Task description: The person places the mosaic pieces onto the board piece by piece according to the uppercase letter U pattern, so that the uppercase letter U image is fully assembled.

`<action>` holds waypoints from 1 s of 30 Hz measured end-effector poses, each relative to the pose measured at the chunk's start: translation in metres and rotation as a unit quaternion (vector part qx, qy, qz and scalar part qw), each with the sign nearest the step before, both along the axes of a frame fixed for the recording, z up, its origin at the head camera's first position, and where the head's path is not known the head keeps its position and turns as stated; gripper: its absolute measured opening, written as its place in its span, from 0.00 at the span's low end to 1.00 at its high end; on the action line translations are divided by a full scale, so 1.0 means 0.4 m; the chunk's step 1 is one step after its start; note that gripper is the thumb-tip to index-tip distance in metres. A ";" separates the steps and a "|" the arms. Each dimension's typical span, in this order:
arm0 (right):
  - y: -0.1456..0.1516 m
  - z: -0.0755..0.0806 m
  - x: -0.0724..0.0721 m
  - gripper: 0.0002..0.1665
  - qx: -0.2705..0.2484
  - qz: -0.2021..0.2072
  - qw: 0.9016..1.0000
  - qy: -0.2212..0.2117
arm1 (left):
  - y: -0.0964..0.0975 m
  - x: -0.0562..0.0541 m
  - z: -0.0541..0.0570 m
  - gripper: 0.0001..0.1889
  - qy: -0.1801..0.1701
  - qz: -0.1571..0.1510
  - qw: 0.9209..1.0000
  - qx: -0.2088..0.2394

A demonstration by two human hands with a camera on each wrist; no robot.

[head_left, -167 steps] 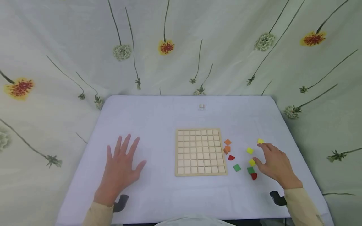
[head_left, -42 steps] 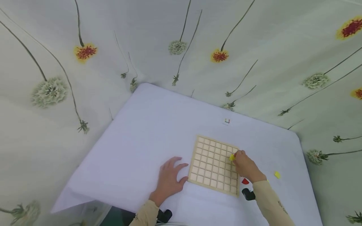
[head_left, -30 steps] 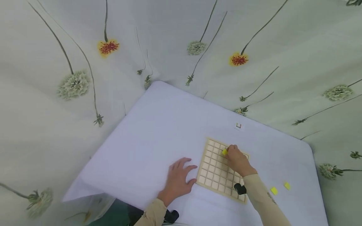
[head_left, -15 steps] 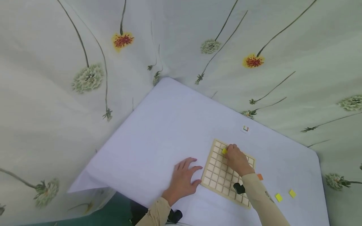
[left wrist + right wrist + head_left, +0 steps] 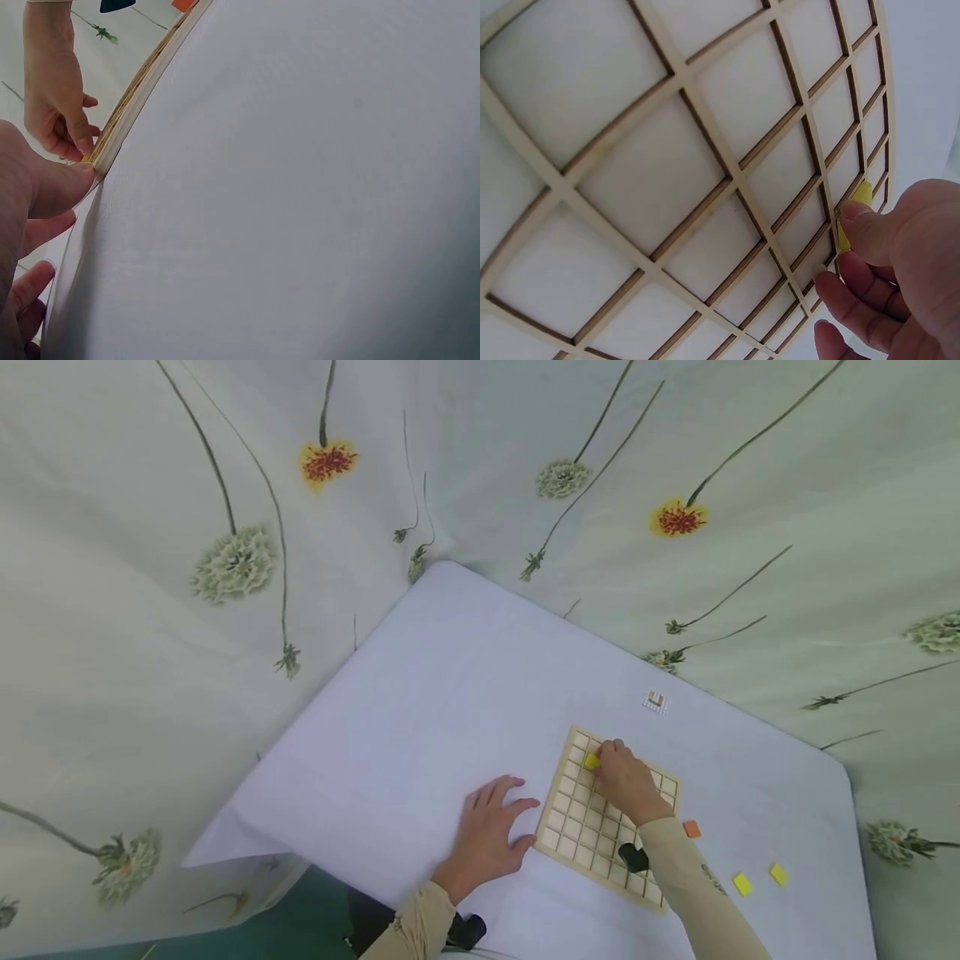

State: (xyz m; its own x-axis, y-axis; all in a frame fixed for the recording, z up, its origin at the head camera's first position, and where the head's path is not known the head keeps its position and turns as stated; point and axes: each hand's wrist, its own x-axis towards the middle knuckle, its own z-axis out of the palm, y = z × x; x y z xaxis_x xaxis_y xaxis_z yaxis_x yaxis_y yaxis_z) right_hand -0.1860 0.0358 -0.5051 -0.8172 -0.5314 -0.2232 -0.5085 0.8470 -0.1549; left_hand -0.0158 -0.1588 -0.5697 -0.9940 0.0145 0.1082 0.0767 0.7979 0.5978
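A wooden grid board [image 5: 602, 877] with square cells lies on the white table. My right hand [image 5: 630, 783] is over its far left part, with thumb and fingers pinching a yellow square tile [image 5: 592, 761]. In the right wrist view the thumb lies on the yellow tile [image 5: 862, 193], which stands at a slant among the cells near the board's edge. My left hand [image 5: 491, 835] rests at the near left corner of the board, fingers loosely bent and apart. Its thumb [image 5: 71, 180] touches the board's rim in the left wrist view.
Two yellow tiles [image 5: 742, 883] lie on the table right of the board. An orange tile [image 5: 692, 829] sits by the board's right edge, partly beside the sleeve. A small printed card [image 5: 656, 702] lies beyond the board. Flowered cloth hangs behind the table.
The right hand went from the loose tiles at the right to the board, carrying a yellow tile leftward across it. The left hand came in to the board's corner. The head view turned left.
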 end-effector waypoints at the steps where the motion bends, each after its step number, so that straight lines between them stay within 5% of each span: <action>1: 0.001 -0.001 0.000 0.12 -0.001 -0.002 1.000 -0.003 | 0.000 0.001 0.000 0.22 -0.004 0.000 1.000 0.001; 21: 0.107 0.014 0.132 0.16 -0.033 -0.076 0.997 0.009 | 0.011 0.033 -0.011 0.22 0.017 -0.067 0.998 0.004; 30: 0.140 0.024 0.171 0.22 -0.026 -0.159 0.987 -0.023 | -0.094 0.053 -0.025 0.23 0.034 -0.027 0.999 0.021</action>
State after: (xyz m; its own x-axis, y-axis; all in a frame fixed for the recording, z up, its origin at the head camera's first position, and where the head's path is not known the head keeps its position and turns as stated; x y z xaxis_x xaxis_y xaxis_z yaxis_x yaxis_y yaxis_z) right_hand -0.1178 0.0917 -0.4957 -0.9340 -0.2612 -0.2440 -0.2092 0.9530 -0.2192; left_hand 0.0052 -0.1963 -0.5798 -0.9821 0.0613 0.1779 0.1605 0.7665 0.6218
